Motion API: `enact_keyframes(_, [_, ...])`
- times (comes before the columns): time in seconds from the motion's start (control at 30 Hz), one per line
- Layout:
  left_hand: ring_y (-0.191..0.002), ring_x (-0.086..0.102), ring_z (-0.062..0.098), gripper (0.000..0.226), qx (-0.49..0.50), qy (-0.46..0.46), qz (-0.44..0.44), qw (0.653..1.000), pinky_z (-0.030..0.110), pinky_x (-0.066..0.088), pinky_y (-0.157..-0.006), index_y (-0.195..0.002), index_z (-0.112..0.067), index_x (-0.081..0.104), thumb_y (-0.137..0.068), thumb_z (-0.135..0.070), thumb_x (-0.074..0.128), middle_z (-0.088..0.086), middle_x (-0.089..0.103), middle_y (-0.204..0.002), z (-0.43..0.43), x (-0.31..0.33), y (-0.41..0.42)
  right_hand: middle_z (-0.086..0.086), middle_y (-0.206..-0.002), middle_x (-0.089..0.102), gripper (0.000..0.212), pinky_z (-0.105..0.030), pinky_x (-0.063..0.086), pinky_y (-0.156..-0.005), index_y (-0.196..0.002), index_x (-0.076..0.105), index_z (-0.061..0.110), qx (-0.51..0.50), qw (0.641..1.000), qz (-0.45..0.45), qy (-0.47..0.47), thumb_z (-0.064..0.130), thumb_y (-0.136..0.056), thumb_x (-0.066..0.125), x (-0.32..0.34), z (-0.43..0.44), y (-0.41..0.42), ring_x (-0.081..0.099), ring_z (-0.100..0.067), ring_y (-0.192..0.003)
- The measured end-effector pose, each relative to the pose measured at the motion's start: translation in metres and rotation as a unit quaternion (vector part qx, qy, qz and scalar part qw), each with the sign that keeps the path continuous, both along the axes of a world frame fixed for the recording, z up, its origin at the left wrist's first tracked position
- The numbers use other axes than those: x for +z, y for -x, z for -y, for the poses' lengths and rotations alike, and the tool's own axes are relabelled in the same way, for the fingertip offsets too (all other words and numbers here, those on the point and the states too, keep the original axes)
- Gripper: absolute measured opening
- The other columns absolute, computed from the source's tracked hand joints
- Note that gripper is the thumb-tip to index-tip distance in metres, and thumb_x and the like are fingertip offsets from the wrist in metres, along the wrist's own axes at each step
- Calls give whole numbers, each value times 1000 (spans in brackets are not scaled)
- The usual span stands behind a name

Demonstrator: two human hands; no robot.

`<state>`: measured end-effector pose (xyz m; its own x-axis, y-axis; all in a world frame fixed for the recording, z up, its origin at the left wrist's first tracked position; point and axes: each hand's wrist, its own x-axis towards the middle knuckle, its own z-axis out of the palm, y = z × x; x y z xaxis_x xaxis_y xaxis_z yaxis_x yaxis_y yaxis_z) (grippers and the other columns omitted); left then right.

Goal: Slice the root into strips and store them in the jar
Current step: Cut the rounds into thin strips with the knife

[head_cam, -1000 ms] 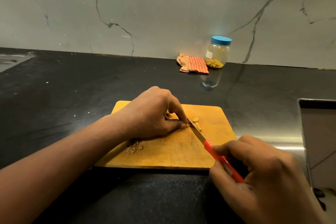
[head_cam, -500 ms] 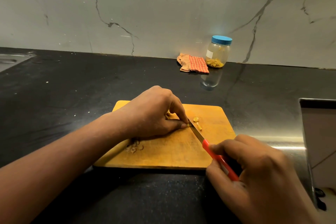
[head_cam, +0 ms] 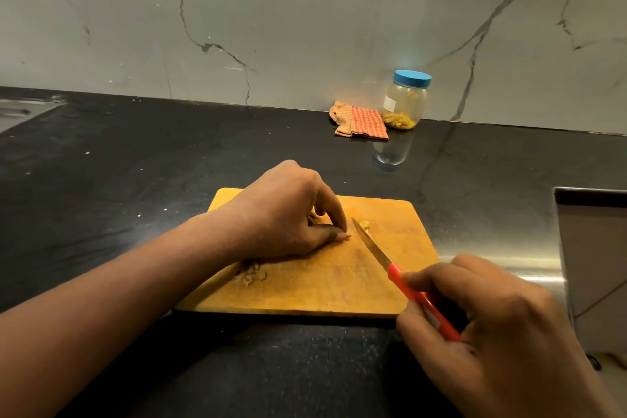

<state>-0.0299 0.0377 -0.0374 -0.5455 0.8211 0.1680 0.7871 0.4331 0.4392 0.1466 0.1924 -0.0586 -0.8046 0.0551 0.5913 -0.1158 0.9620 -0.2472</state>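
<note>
Knife [head_cam: 372,247] blade now sits clear of my left hand [head_cam: 288,214], at its 3 o'clock; a moment ago they touched. One cut done, I judge. Left hand pinches the root [head_cam: 346,236] on the board [head_cam: 322,295]; right hand [head_cam: 492,326] grips the knife handle. Jar [head_cam: 405,100] lidded, 1 o'clock.

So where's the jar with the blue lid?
In the head view the jar stands at the back of the black counter, right of centre, by the marble wall, with the checked cloth on its left.
</note>
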Motion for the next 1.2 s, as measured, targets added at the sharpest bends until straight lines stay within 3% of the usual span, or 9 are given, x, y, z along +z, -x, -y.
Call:
enact_keyframes(0.3, [-95,63,5,14,-11,7,2,1000,24,57,-81,-99,-33,77,-86,-34,72,-18,70,-101,1,0,2,12,-61,51,15,0,32,-59,-74,74,21,19,1000,9,11,23,-59,72,-1,8,0,43,1,-50])
enact_keyframes(0.5, [-99,60,2,14,-25,27,-9,999,15,50,-82,-100,-34,76,-87,-35,70,-22,68,-104,2,4,2,10,-61,53,17,0,33,-60,-75,74,20,21,1000,23,6,23,-59,71,-1,10,0,45,0,-49])
enact_keyframes(0.67, [-102,57,-1,15,-33,40,-17,999,9,44,-82,-102,-35,76,-88,-35,70,-23,69,-104,4,5,2,9,-64,53,17,-8,38,-54,-80,73,20,13,998,52,13,26,-66,67,-7,12,10,49,-7,-49])
enact_keyframes(0.9, [-103,55,-3,18,-35,57,-33,997,10,36,-86,-105,-36,75,-88,-37,68,-25,68,-107,5,6,5,9,-61,50,14,-8,34,-57,-76,72,20,8,999,39,7,24,-63,68,-1,8,7,45,-4,-49])
enact_keyframes(1.03, [-99,52,-9,18,-40,56,-38,997,4,32,-81,-105,-35,76,-89,-37,68,-26,67,-107,5,5,6,11,-60,48,14,-2,31,-59,-74,73,20,0,1000,13,8,21,-61,70,1,4,-1,41,-3,-50])
enact_keyframes(1.2, [-103,54,-4,19,-51,67,-37,996,9,40,-84,-107,-34,75,-90,-35,67,-25,66,-110,5,5,6,13,-59,46,14,2,29,-58,-74,73,21,10,1000,7,17,22,-61,70,4,9,0,42,-4,-54])
